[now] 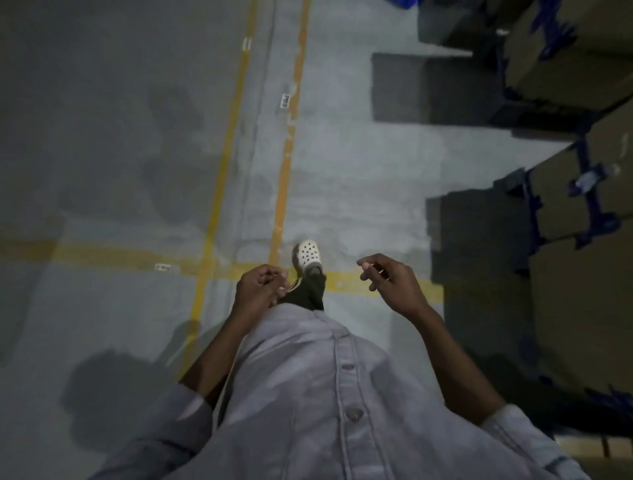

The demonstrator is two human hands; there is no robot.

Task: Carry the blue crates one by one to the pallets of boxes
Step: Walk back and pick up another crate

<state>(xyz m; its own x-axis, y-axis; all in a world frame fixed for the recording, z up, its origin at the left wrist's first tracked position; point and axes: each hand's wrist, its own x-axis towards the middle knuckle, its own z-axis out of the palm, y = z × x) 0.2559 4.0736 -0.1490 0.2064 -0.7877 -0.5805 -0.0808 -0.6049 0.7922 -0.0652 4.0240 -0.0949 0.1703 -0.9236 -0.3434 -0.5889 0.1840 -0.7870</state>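
I look down at my body over a grey warehouse floor. My left hand (258,286) hangs in front of my waist, its fingers curled in with nothing in them. My right hand (390,282) is held out to the right, fingers loosely bent and apart, holding nothing. Stacks of brown cardboard boxes (579,202) bound with blue straps stand along the right side, an arm's length from my right hand. A small bit of blue (404,3) shows at the top edge; I cannot tell what it is. No blue crate is clearly in view.
Yellow lines (219,192) run up the floor, crossed by another yellow line (102,255) near my feet. My white clog (307,255) is stepping forward on the floor. More box stacks (565,61) stand at the top right, casting dark shadows (428,89).
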